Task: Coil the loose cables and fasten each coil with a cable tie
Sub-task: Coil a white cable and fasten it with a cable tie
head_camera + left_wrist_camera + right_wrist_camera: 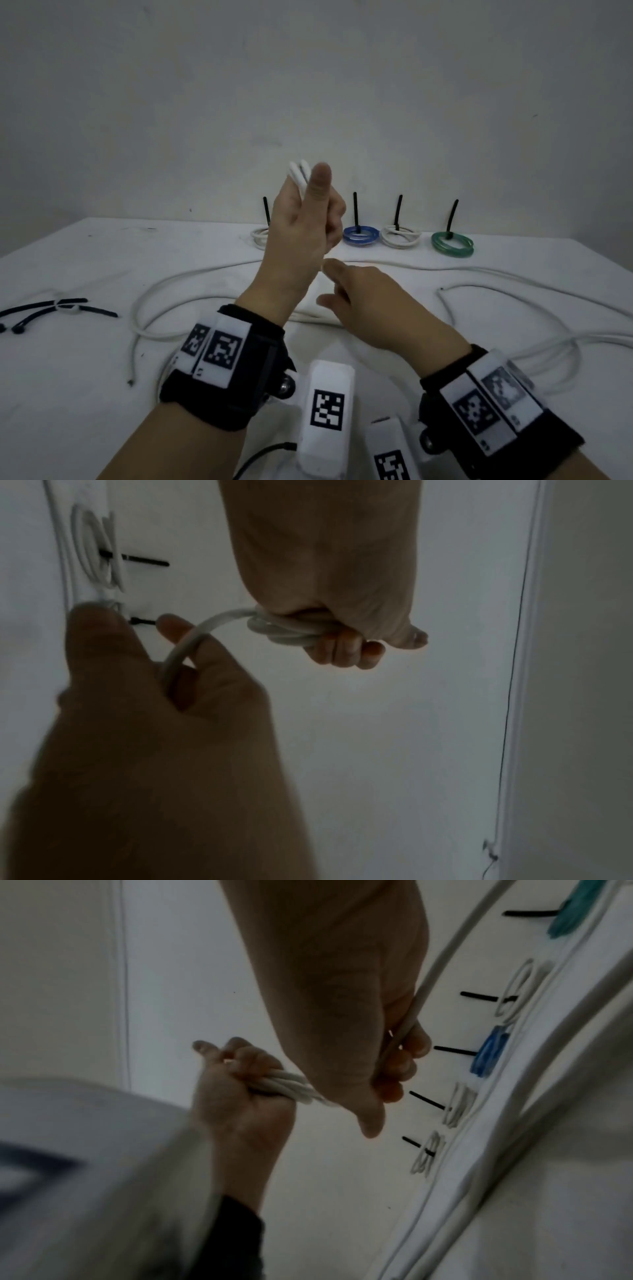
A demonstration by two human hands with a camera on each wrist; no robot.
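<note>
Several loops of white cable sit bunched in your left hand, fingers curled tight around them, raised above the table. Just below that grip, your right hand curls round the trailing strand. Beyond lie tied coils.

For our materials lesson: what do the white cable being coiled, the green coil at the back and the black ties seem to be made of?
White cable being coiled: probably matt plastic sheathing; it bends smoothly without kinking.
Green coil: looks like glossy, slightly translucent plastic tubing, judging by its sheen.
Black ties: likely stiff nylon or plastic; their tails stand upright unsupported.
</note>
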